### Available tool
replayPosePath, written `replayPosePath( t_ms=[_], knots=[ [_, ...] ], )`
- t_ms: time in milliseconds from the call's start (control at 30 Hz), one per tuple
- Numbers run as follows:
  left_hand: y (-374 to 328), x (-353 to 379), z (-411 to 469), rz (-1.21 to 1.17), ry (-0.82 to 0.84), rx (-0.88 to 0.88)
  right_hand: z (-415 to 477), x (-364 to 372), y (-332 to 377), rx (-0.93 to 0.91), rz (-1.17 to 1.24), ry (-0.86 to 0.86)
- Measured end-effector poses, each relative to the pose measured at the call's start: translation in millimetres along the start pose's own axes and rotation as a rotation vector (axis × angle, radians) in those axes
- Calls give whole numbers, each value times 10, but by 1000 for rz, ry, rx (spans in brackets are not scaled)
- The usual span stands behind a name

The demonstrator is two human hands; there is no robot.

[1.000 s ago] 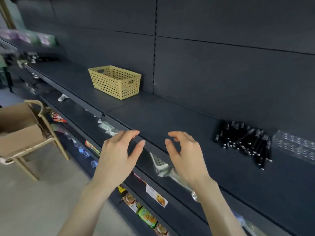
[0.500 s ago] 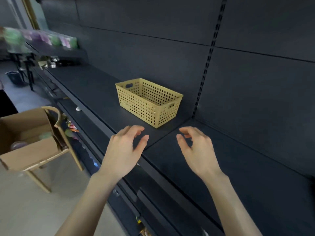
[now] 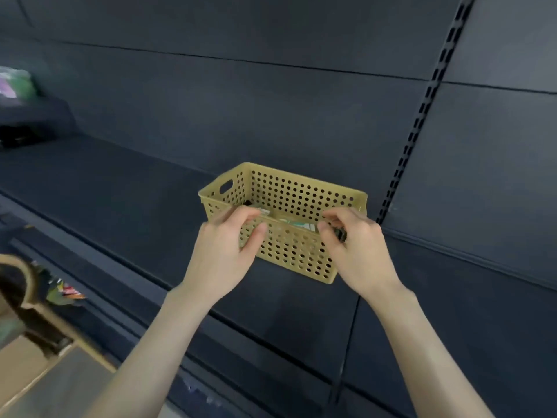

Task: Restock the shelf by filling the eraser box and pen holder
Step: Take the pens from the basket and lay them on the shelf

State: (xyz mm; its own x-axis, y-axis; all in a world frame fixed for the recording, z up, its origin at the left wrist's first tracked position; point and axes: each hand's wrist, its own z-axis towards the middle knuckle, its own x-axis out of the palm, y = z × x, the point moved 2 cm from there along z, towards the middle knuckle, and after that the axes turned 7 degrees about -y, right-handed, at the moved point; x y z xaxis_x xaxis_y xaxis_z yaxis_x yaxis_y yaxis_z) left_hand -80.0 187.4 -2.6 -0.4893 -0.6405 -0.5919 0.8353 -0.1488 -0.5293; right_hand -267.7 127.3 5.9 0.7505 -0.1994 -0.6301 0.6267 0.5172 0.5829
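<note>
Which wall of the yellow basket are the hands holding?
The near long wall, facing the person: left hand and right hand curl over its rim; the far wall stands free.

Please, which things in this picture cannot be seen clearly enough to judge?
Head view:
- Inside of the yellow perforated basket: its near wall and both hands hide it; only slivers of white-green packs show.
- The left hand and right hand: fingertips are blurred at the rim, so a firm grip cannot be told.
- The cardboard box: cut off by the lower left edge.
- The coloured goods, far left: blurred.
</note>
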Motion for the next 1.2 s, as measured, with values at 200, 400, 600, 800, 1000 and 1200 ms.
replayPosePath(
  t_ms=[200, 400, 600, 800, 1000, 1200],
  knots=[
    [328, 234, 594, -63, 164, 53, 343, 249, 9, 82, -124, 22],
    [543, 472, 1107, -2, 383, 67, 733, 465, -147, 129, -227, 187],
    [873, 410, 1244, 308, 300, -4, 793, 451, -224, 168, -322, 113],
    [1115, 428, 1281, 142, 395, -251, 497, 317, -255, 526, -291, -80],
    [1258, 450, 1280, -156, 197, -209, 468, 455, -263, 551, -122, -350],
    [1621, 562, 1153, -327, 138, -104, 303, 822, -293, 516, 158, -531]
  ],
)
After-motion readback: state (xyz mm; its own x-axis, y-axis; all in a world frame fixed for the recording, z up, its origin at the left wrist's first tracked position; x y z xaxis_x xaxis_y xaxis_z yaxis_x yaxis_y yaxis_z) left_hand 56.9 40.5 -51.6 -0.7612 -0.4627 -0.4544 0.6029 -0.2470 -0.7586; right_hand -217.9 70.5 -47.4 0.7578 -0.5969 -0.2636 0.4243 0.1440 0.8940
